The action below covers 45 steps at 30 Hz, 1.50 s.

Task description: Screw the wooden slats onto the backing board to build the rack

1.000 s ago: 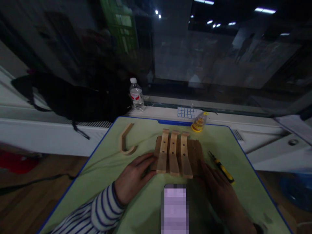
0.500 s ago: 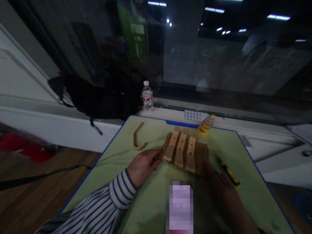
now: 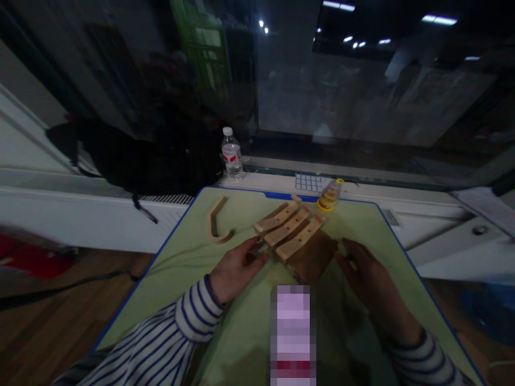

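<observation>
A dark wooden board (image 3: 313, 258) lies turned at an angle on the green mat (image 3: 181, 257). Three light wooden hook pieces (image 3: 287, 228) sit side by side on it, each with small holes. My left hand (image 3: 237, 265), in a striped sleeve, rests on the mat with its fingertips against the board's near left corner. My right hand (image 3: 368, 273) lies with fingers spread just right of the board and holds nothing. A loose curved wooden hook (image 3: 217, 228) lies alone at the mat's left.
A small yellow glue bottle (image 3: 329, 197) lies at the mat's far edge beside a blue grid sheet (image 3: 308, 182). On the white sill stand a water bottle (image 3: 232, 154) and a black bag (image 3: 132, 161). A dark window rises behind. Wooden floor shows at left.
The board with its three hook pieces has turned clockwise, so the pieces now point up and right. My right hand has come off the board's near right corner and moved right.
</observation>
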Tool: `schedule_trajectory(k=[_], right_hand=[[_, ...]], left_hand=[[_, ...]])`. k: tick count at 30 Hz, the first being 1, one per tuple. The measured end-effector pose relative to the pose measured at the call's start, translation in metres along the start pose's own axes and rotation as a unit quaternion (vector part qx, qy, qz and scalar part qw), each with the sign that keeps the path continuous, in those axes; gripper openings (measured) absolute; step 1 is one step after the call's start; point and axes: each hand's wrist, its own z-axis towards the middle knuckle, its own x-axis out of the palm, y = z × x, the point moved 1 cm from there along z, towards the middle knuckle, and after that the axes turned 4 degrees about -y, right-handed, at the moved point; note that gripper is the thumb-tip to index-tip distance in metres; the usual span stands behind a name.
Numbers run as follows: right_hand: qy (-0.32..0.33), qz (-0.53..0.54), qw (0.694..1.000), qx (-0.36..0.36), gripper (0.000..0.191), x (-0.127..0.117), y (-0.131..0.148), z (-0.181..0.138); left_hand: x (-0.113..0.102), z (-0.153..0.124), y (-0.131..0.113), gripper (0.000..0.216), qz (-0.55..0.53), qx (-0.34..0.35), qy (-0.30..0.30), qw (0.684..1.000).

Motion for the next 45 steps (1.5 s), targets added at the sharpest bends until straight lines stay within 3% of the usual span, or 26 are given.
schedule_trajectory(k=[5, 8, 13, 18, 25, 35, 38, 42, 45], right_hand=[[0.065, 0.04, 0.997, 0.004, 0.034, 0.018, -0.007, 0.026], [0.088, 0.059, 0.994, 0.009, 0.029, 0.026, -0.006, 0.03], [0.09, 0.069, 0.993, 0.016, 0.029, 0.028, 0.0, 0.028], [0.071, 0.083, 0.994, 0.024, 0.029, 0.028, 0.013, 0.018], [0.065, 0.107, 0.992, 0.036, 0.033, 0.029, 0.026, 0.01], [0.042, 0.098, 0.994, 0.018, 0.034, 0.034, 0.022, 0.0], [0.042, 0.097, 0.994, 0.013, 0.033, 0.03, 0.019, -0.004], [0.027, 0.078, 0.996, 0.023, 0.034, 0.022, 0.014, -0.006], [0.015, 0.067, 0.997, 0.033, 0.035, 0.018, 0.012, -0.006]], left_hand=[[0.01, -0.001, -0.014, 0.056, -0.12, -0.013, 0.061, 0.991], [0.014, 0.004, -0.018, 0.06, -0.131, -0.05, 0.064, 0.988], [0.02, 0.019, -0.018, 0.057, -0.144, -0.024, 0.059, 0.988], [0.021, 0.028, -0.016, 0.048, -0.124, 0.016, 0.027, 0.992], [0.021, 0.018, -0.007, 0.054, -0.052, 0.03, -0.005, 0.998], [0.023, 0.005, -0.01, 0.049, 0.004, 0.068, -0.025, 0.997], [0.01, 0.0, -0.003, 0.043, 0.024, 0.062, -0.061, 0.996], [-0.03, -0.001, 0.021, 0.033, 0.086, 0.036, -0.159, 0.983], [-0.056, 0.0, 0.043, 0.039, 0.125, 0.024, -0.224, 0.966]])
